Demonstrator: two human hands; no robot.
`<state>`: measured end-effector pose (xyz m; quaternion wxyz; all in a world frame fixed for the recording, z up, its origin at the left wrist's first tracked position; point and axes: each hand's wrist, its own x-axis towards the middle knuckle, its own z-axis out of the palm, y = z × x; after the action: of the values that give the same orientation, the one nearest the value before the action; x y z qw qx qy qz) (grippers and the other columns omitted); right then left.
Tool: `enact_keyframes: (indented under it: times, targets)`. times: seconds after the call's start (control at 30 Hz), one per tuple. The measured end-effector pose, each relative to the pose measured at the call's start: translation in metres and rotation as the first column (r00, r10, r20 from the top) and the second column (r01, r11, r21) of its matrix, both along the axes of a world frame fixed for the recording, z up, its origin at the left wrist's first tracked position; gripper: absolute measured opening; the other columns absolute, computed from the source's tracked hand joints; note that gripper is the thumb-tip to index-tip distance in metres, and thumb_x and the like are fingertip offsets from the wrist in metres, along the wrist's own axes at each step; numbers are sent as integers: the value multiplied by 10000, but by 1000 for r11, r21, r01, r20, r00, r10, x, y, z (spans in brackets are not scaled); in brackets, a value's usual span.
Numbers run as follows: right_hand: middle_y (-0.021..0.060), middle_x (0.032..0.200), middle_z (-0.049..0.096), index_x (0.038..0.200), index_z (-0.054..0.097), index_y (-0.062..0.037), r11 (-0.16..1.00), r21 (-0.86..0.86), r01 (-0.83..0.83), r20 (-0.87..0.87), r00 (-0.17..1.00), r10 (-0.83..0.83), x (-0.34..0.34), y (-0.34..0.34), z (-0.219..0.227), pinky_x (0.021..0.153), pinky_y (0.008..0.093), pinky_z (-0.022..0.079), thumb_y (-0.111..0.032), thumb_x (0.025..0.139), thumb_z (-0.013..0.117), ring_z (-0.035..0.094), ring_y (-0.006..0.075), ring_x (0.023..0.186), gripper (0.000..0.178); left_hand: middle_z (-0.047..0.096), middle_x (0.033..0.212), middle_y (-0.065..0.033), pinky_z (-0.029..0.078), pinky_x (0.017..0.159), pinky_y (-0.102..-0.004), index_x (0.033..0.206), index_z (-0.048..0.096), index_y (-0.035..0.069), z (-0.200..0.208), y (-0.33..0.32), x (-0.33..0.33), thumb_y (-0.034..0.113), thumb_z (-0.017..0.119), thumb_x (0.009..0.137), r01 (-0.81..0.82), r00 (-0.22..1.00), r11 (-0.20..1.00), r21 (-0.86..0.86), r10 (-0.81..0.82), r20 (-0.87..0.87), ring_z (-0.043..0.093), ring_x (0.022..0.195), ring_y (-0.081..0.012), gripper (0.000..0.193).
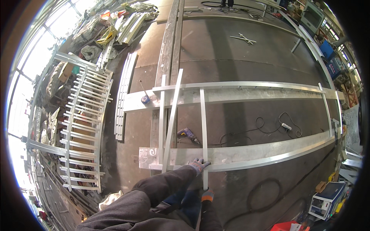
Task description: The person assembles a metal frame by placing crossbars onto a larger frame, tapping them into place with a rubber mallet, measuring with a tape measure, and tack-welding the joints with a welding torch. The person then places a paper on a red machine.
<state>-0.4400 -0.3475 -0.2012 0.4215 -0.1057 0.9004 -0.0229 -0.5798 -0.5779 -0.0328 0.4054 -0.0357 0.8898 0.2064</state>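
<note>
Far left there's a slatted metal rack [71, 124], with a bundle of long pale strips [125, 96] lying on the floor just right of it. Next over, a small blue tool [145, 100] sits on the left end of the far plank [231, 96]. Then two loose metal bars: a straighter one [162, 115] and a slanted one [173, 119], both laid across the far plank and the near plank [239, 153], getting closer together toward the person. A blue drill [187, 134] lies between the planks, right of the slanted one.

Now the busy bit: the gloved left hand [199, 165] is on the crossbar [204, 127], right about where it passes over the near rail [262, 162]. That crossbar spans from the far rail [239, 86] to past the near one, and its near end sticks out toward the person. The gloved right hand [207, 195] is at that end. Both hands are small and partly hidden here, so I honestly can't tell if either grip is closed around the metal or just resting on it.

Further right, a dark cord [262, 130] with a white connector [286, 126] loops between the planks, and a blue-and-white machine [327, 199] stands lower right.
</note>
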Motion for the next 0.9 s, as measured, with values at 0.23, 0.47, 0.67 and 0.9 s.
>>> enact_keyframes:
  times: [0.23,0.47,0.67,0.9]
  targets:
    - [205,1154,704,1226,657,-32,837,-368,405,-63,887,-457,-12,-12,49,947,432,527,-82,881,642,663,387,1087,349,434,1487,-127,413,1108,-537,1563,339,305,8,-1,0,96,656,858,-5,1000,1000,13,5,-3,433,1382,-373,801]
    - [217,1125,708,1186,672,-37,831,-347,434,-21,883,-470,-13,-12,44,925,453,531,-100,861,669,667,407,1060,332,430,1498,-128,405,1110,-549,1573,315,348,9,2,2,133,683,848,-12,1000,1000,-15,12,5,433,1387,-377,841]
    - [226,1137,694,1203,653,-22,873,-360,329,-86,920,-382,-10,-12,45,940,449,522,-47,854,658,649,405,1084,350,437,1486,-138,412,1091,-556,1584,292,362,7,4,1,135,641,884,22,1000,998,-52,-22,3,442,1376,-382,814]
    - [222,1084,724,1145,706,-48,784,-443,434,-46,863,-504,-13,-13,49,955,450,513,-207,885,675,673,400,1077,307,445,1470,-147,431,1077,-543,1578,303,374,-4,5,2,134,602,909,33,999,998,-44,-33,-8,454,1355,-401,771]
